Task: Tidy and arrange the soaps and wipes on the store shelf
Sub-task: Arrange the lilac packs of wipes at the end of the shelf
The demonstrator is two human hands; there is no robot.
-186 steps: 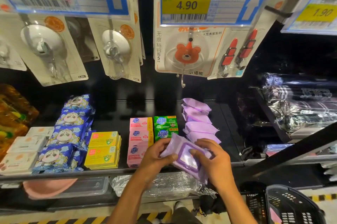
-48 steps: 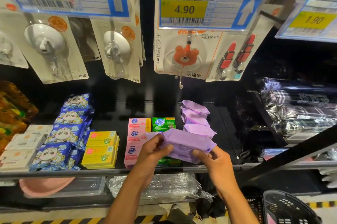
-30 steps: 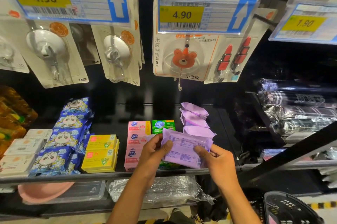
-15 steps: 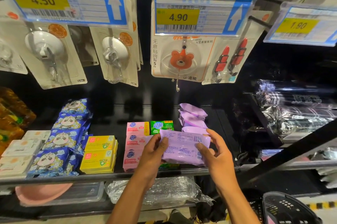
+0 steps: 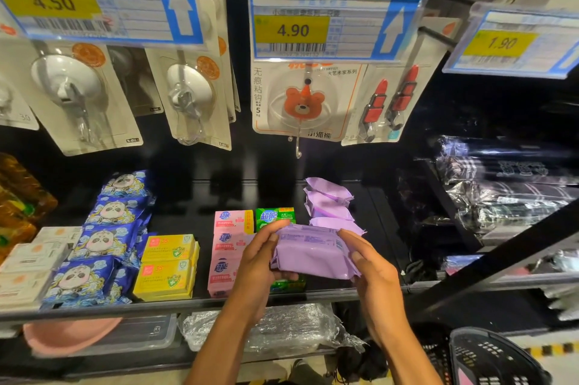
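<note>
The left hand (image 5: 258,262) and right hand (image 5: 374,278) are gripping a wipes pack (image 5: 310,254) by its ends, fingers curled round it, holding it over the front of the shelf (image 5: 200,209). Behind it, pink soaps (image 5: 230,243), a green soap (image 5: 275,218) and other purple packs (image 5: 327,199) are lying in rows.

Your left hand (image 5: 257,262) and right hand (image 5: 372,275) hold a wipes pack (image 5: 310,256) between them, above the front of the shelf (image 5: 194,206). Behind it runs a row of wipes packs (image 5: 327,199). Left of that row stands a soap column (image 5: 227,243), then stacked soap boxes (image 5: 167,265).
</note>
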